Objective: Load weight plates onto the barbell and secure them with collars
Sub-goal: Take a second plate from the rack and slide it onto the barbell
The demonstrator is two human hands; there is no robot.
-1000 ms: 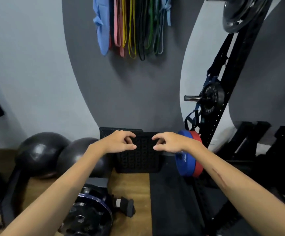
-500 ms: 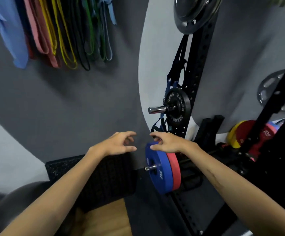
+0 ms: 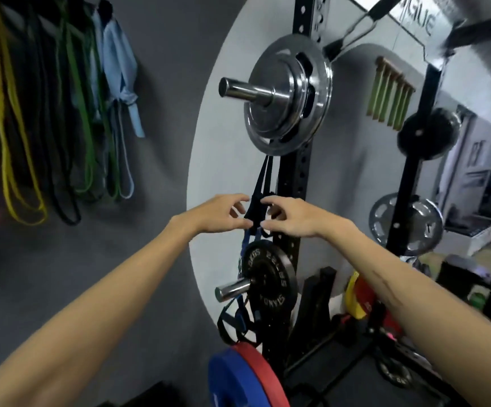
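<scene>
Fingers (image 3: 239,207) of the left hand (image 3: 217,214) curl loosely and hold nothing, and those of the right hand (image 3: 292,217) do the same; both hands hover in front of a black hanging strap (image 3: 263,179) on the black perforated rack upright (image 3: 298,177). Above them a chrome steel weight plate (image 3: 289,95) sits on a storage peg. Just below them hangs a small black iron plate (image 3: 269,277). Blue and red bumper plates (image 3: 245,377) stand at the bottom edge, side by side.

Chrome plate (image 3: 289,95) glossy polished metal, black plate (image 3: 269,279) matt with raised lettering, blue plate (image 3: 229,380) and red plate (image 3: 263,374) matt rubbery, straps (image 3: 263,183) woven cloth.
</scene>
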